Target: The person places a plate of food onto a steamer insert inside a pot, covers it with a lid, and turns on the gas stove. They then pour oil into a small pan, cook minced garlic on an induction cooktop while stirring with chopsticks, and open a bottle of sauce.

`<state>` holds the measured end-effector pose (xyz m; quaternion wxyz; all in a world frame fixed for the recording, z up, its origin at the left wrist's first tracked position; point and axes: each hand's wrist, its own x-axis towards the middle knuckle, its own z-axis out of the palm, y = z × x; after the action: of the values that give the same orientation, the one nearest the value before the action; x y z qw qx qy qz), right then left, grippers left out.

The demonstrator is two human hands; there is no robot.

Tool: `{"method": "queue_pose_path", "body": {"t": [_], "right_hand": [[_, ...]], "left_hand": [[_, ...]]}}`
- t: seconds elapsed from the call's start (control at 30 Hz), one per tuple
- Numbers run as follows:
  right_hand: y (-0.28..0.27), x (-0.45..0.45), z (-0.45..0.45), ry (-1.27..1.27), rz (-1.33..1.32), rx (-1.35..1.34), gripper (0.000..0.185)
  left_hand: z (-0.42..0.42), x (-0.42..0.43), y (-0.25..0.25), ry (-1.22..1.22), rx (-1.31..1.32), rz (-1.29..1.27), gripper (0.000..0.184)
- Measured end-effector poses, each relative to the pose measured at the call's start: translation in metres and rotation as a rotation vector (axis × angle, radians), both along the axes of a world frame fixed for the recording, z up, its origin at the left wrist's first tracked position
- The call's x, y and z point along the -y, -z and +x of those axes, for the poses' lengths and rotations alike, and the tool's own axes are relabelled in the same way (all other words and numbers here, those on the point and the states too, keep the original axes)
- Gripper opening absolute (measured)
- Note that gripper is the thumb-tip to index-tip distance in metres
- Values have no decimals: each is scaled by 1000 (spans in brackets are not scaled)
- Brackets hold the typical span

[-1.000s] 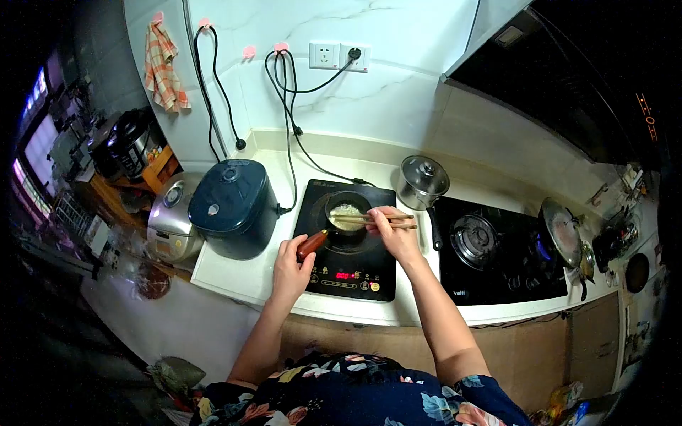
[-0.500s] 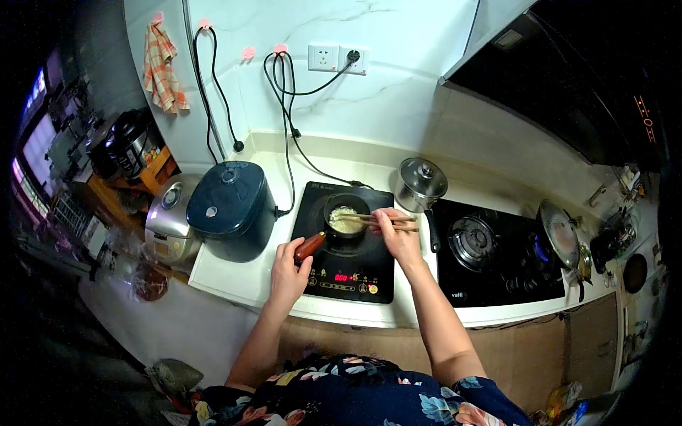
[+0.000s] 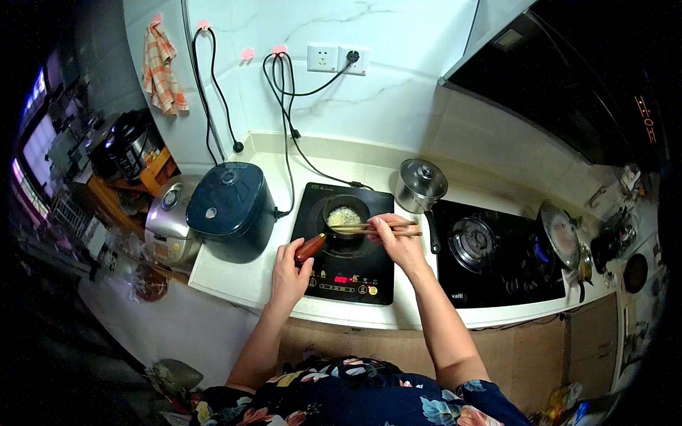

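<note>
A small dark pan (image 3: 346, 199) with a reddish-brown wooden handle (image 3: 310, 248) sits on a black induction cooktop (image 3: 380, 273), whose red display is lit. Pale, bubbly food (image 3: 346, 216) lies inside the pan. My left hand (image 3: 290, 271) is closed around the handle's end. Over the cooktop's right side, my right hand (image 3: 395, 240) grips a pair of wooden chopsticks (image 3: 360, 228), their tips in the food. What exactly the food is, I cannot make out.
A dark blue rice cooker (image 3: 231, 213) stands left of the cooktop, beside a silver one (image 3: 170, 220). A lidded steel saucepan (image 3: 420, 186) is behind my right hand. A gas hob (image 3: 497, 259) with a blue flame lies to the right. Cords (image 3: 291, 142) hang along the wall.
The chopsticks have shifted toward the near side of the pan, and my right hand has moved slightly down with them. My left hand stays on the handle.
</note>
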<state>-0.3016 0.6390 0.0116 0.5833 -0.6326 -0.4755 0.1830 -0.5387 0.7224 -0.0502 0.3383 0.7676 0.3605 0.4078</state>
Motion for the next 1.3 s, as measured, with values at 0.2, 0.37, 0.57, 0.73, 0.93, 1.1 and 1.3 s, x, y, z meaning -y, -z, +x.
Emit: {"method": "queue_pose_path", "body": {"t": [0.2,0.37,0.57,0.73,0.93,1.1,1.3], "right_hand": [[13,-8,27,81,-52,102,29],[16,-11,23,29,34,219,26],[-10,2,7,-67,-81,27,27],[5,-7,32,9,-36,298,28],[-15,1,24,105,-51,289,25],[-4,-6,10,18,-31,83,23],[14,-17,27,103,28,142,28]], "left_hand": [[1,0,-1,10,-12,28,44],[2,0,2,1,-27,36,43],[2,1,-1,1,-15,5,44],[4,0,2,7,0,24,44],[1,-1,3,18,-22,28,42],[1,-1,5,19,-19,32,43],[-1,1,2,18,-22,8,44]]}}
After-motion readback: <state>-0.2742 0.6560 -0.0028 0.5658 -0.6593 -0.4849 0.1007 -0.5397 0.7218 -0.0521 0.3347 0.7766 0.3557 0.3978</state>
